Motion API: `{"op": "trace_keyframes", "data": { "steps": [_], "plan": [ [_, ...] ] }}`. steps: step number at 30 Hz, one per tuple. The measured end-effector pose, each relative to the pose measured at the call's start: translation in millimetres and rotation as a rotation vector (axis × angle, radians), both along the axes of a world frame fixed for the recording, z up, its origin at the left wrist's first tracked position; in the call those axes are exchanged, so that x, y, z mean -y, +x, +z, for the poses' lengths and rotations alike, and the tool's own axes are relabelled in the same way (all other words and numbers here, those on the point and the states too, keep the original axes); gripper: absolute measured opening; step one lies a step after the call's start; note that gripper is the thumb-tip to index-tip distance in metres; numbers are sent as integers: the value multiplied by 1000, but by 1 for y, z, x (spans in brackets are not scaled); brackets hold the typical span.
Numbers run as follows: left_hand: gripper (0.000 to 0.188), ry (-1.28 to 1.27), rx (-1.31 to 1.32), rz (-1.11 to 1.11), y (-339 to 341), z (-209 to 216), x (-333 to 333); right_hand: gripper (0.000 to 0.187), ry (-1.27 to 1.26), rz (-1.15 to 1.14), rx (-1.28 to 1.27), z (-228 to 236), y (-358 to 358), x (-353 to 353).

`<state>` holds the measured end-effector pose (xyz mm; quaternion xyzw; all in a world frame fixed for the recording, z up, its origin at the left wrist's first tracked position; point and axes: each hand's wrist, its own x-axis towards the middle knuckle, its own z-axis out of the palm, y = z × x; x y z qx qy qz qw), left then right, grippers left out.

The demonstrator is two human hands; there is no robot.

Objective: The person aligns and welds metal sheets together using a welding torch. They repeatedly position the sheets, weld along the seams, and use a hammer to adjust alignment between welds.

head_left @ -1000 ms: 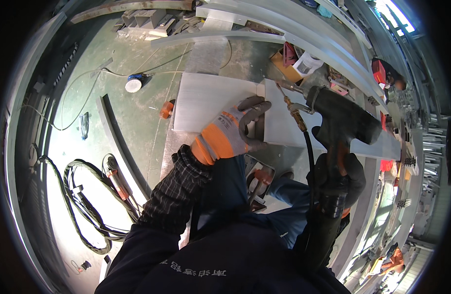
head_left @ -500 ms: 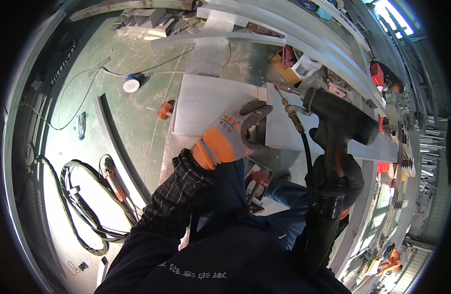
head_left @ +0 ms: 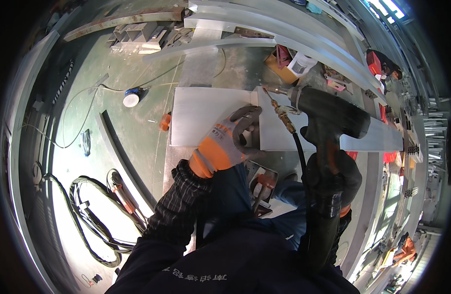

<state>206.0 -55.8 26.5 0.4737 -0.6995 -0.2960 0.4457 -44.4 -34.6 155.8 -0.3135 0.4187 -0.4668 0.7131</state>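
My left hand (head_left: 230, 135), in a grey and orange work glove, lies at the right end of a pale metal panel (head_left: 206, 105). Its fingers are curved and apart beside the narrow gap between this panel and a second pale metal panel (head_left: 279, 130). A black pistol-shaped welding gun (head_left: 328, 112) is gripped in my right hand (head_left: 335, 179), which wears a dark glove. The gun's nozzle points left, above the second panel near the gap. Beside the nozzle runs a brass fitting (head_left: 284, 120) on a black hose. A thick black cable drops from the grip.
An orange-handled tool (head_left: 267, 181) lies between my legs. Coiled black cable (head_left: 83, 215) and a metal angle strip (head_left: 122, 157) are on the floor at left, near a blue round tool (head_left: 131, 98). Long metal profiles (head_left: 264, 24) and a cardboard box (head_left: 282, 68) stand beyond; people are at right.
The view has shifted and turned slightly, so the panels sit lower and straighter in the picture. My left hand stays by the gap, and my right hand still grips the welding gun.
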Motion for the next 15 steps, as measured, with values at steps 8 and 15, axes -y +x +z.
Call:
{"op": "trace_keyframes", "data": {
  "steps": [8, 15],
  "plan": [
    [92, 6, -77, -3, -1, -6, 1, 52, -145, 29, -148, -11, -7, 0],
    [85, -71, -60, 6, 0, -8, 0, 57, 65, 245, 7, -4, -16, 12]
  ]
}}
